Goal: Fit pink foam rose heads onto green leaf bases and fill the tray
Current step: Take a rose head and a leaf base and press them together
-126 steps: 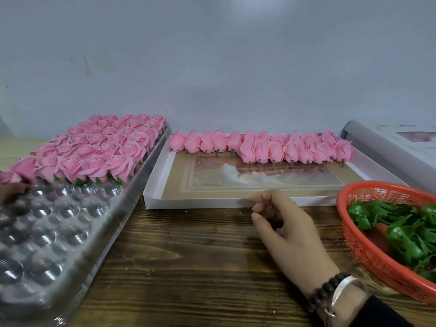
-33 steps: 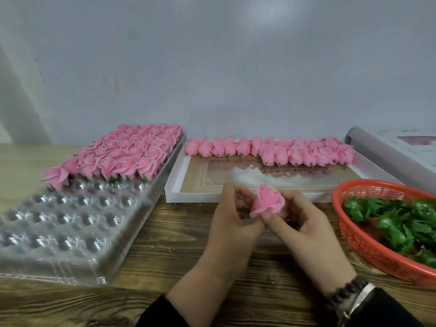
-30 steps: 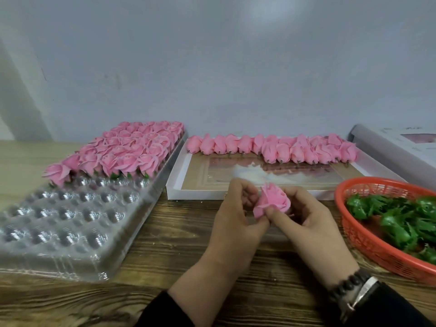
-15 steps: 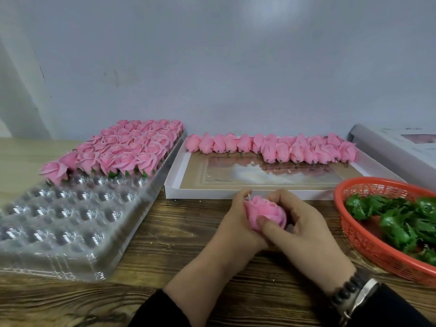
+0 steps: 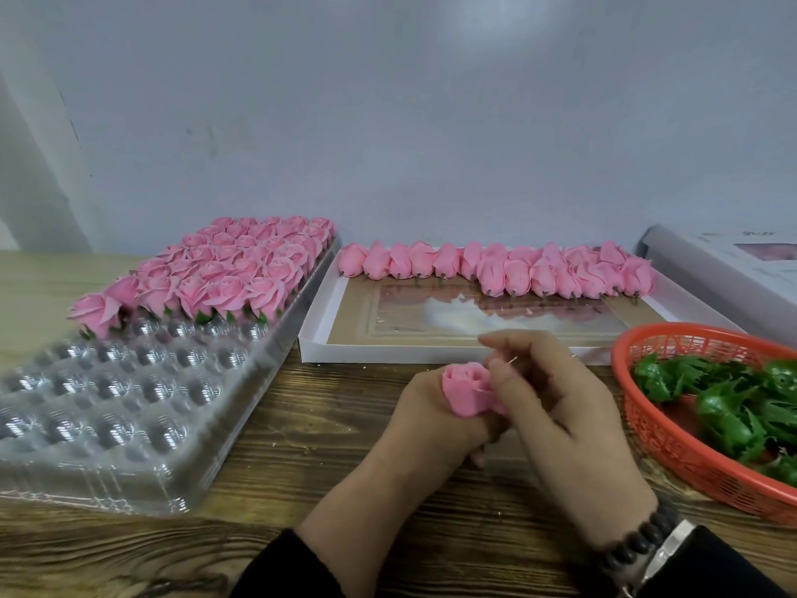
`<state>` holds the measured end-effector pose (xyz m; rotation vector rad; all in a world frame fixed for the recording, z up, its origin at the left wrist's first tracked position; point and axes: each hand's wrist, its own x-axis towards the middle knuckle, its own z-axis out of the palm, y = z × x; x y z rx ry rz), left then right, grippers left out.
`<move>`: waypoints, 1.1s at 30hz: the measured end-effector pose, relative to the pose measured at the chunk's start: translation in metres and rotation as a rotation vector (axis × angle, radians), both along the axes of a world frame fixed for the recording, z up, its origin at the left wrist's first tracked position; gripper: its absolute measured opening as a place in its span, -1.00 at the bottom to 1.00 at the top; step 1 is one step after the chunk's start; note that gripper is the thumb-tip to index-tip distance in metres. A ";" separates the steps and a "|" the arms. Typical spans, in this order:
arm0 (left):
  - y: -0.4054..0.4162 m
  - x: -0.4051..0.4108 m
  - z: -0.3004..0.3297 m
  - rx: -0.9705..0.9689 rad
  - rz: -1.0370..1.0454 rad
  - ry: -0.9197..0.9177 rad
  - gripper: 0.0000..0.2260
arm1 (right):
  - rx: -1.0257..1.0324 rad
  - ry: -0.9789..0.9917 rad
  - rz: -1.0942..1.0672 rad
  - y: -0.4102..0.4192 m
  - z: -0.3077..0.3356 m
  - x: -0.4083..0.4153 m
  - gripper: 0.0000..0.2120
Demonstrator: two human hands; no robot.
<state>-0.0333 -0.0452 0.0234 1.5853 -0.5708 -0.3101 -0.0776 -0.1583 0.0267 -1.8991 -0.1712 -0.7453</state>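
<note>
My left hand point(image 5: 425, 418) grips a pink foam rose head point(image 5: 468, 390) over the wooden table, its petals facing up. My right hand point(image 5: 560, 407) sits just right of it, thumb and forefinger pinching a thin pale stick point(image 5: 512, 360) above the rose. The clear plastic tray point(image 5: 129, 407) lies at left, its far rows filled with finished roses point(image 5: 224, 274) and its near cups bare. Green leaf bases point(image 5: 733, 403) lie in the orange basket point(image 5: 673, 446) at right.
A shallow white box point(image 5: 345, 351) behind my hands holds a row of several loose pink rose heads point(image 5: 496, 267) along its far edge. A white lid or box point(image 5: 724, 269) lies at far right. A grey wall closes the back.
The rose has turned from facing right to petals up and dropped lower into my left hand. My right hand has come off the rose and now pinches a thin stick above it.
</note>
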 end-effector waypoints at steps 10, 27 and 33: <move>0.002 0.003 0.003 -0.456 0.274 0.346 -0.85 | 0.109 0.222 0.109 0.003 -0.007 0.009 -0.65; -0.007 -0.004 0.000 -0.517 0.073 0.460 -0.93 | 0.300 0.338 0.180 0.013 -0.006 0.007 -0.87; -0.004 0.001 0.002 -0.421 0.058 0.434 -0.51 | 0.471 0.472 0.353 0.009 -0.004 0.007 -0.88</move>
